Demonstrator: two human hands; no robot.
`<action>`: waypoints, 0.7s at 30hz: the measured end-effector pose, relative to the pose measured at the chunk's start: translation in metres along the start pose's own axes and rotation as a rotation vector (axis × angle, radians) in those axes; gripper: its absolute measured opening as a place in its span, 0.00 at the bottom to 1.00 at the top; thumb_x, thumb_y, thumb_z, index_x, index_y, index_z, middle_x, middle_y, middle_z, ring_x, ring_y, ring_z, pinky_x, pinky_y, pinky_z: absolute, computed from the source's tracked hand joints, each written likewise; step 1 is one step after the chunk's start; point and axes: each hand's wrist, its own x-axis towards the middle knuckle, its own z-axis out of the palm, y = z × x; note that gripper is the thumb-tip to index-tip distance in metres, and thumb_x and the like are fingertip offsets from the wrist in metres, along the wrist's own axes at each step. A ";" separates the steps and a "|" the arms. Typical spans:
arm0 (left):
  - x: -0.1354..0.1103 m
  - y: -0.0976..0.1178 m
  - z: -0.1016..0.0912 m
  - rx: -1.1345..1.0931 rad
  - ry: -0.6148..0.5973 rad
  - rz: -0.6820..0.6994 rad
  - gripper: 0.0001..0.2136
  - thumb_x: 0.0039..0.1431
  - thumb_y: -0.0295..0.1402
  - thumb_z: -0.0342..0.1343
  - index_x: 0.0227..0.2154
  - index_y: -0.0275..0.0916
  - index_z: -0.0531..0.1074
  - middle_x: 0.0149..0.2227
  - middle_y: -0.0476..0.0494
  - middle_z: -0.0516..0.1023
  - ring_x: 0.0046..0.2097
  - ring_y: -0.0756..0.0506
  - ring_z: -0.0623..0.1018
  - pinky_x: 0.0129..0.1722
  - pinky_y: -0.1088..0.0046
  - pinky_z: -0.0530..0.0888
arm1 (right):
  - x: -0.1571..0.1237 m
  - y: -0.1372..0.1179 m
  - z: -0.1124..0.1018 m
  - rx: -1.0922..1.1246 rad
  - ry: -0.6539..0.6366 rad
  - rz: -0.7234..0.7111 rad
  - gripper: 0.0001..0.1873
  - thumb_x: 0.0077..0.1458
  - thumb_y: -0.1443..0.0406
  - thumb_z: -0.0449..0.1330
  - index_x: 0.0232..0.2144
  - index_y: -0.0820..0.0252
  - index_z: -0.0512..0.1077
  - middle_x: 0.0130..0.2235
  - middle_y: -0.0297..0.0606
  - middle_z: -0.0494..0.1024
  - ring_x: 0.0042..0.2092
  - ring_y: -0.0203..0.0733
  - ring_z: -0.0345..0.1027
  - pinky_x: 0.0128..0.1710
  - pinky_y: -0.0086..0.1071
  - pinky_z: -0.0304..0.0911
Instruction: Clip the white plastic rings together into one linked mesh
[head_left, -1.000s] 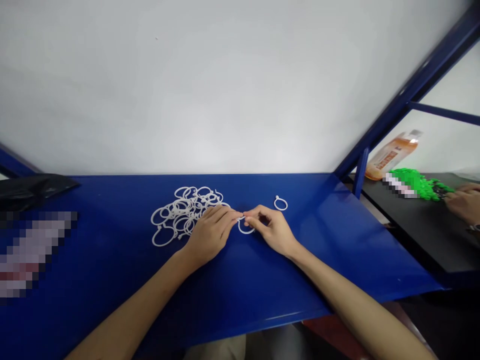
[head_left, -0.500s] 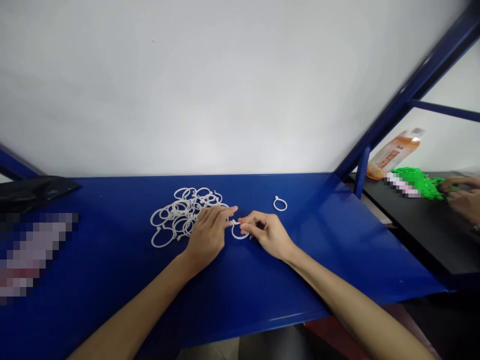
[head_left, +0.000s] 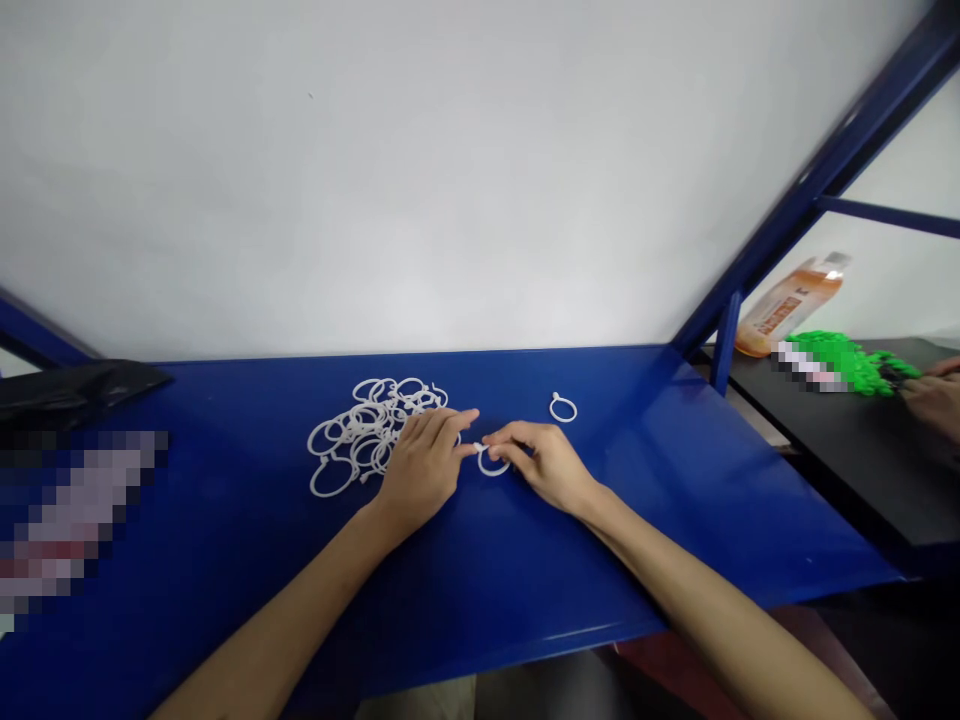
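Observation:
A white plastic curtain ring (head_left: 493, 472) with a small knob is pinched between the thumb and fingers of my right hand (head_left: 546, 462), just above the blue table (head_left: 480, 590). My left hand (head_left: 421, 462) is palm down with its fingers stretched out, and its thumb tip reaches the knob side of that ring. Whether the thumb presses on the knob I cannot tell. Left of and partly under my left hand lies a loose pile of white curtain rings (head_left: 334, 478). One single ring (head_left: 563, 408) rests apart, behind my right hand.
A black plastic bag (head_left: 82, 385) lies at the left. On a black table (head_left: 840, 460) to the right are a tilted drink bottle (head_left: 791, 305), green plastic pieces (head_left: 844, 362) and another person's hand (head_left: 934, 395). A blue frame post (head_left: 795, 195) slants between the tables.
Both hands and the held ring have shifted slightly right relative to the pile. My left thumb now extends to the ring's knob. The other person's hand has moved at the right edge.

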 end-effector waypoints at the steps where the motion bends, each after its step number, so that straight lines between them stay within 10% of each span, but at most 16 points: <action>1: 0.001 -0.003 0.000 0.026 -0.020 -0.033 0.14 0.66 0.33 0.54 0.53 0.38 0.67 0.45 0.39 0.77 0.49 0.39 0.74 0.50 0.58 0.71 | 0.002 0.003 -0.003 -0.070 0.025 -0.028 0.09 0.65 0.66 0.56 0.38 0.56 0.77 0.42 0.38 0.80 0.43 0.41 0.75 0.45 0.35 0.69; 6: 0.001 -0.021 0.000 0.165 -0.170 -0.142 0.21 0.61 0.45 0.57 0.52 0.37 0.70 0.49 0.35 0.74 0.52 0.33 0.71 0.52 0.50 0.69 | 0.008 0.028 -0.029 -0.465 0.264 0.044 0.14 0.66 0.68 0.52 0.48 0.57 0.76 0.42 0.42 0.75 0.37 0.41 0.71 0.40 0.36 0.68; 12: -0.004 -0.029 -0.001 0.153 -0.211 -0.140 0.10 0.63 0.36 0.54 0.43 0.40 0.75 0.48 0.39 0.75 0.54 0.35 0.69 0.53 0.49 0.68 | 0.005 0.051 -0.052 -0.829 0.397 0.234 0.09 0.64 0.65 0.55 0.38 0.56 0.77 0.38 0.45 0.77 0.40 0.49 0.66 0.36 0.39 0.66; 21: 0.002 -0.008 -0.010 0.029 -0.160 -0.048 0.06 0.63 0.30 0.55 0.37 0.42 0.77 0.49 0.40 0.75 0.53 0.36 0.69 0.53 0.51 0.71 | 0.008 0.028 -0.040 -0.655 0.388 0.081 0.14 0.66 0.62 0.55 0.50 0.59 0.72 0.41 0.45 0.78 0.45 0.53 0.66 0.48 0.48 0.65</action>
